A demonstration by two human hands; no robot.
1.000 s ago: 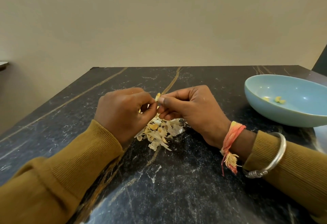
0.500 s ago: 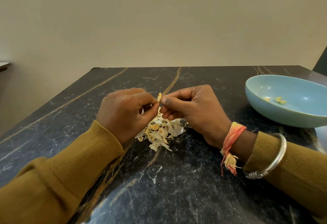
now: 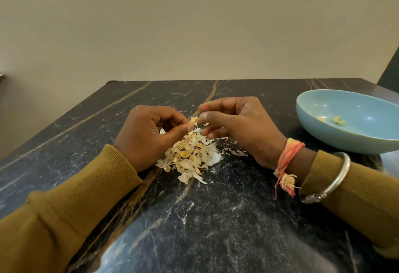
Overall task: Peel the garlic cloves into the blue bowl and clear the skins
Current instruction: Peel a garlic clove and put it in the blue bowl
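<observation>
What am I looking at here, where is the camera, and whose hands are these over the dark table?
There is no machine: a person works with two bare hands. The single view comes from a camera worn on the person's head, looking forward and down. The left hand and right hand both pinch one small garlic clove between their fingertips, above a pile of papery skins on the dark table. To the right stands the blue bowl, holding a few peeled cloves. The right wrist wears a thread band and a silver bangle.
</observation>
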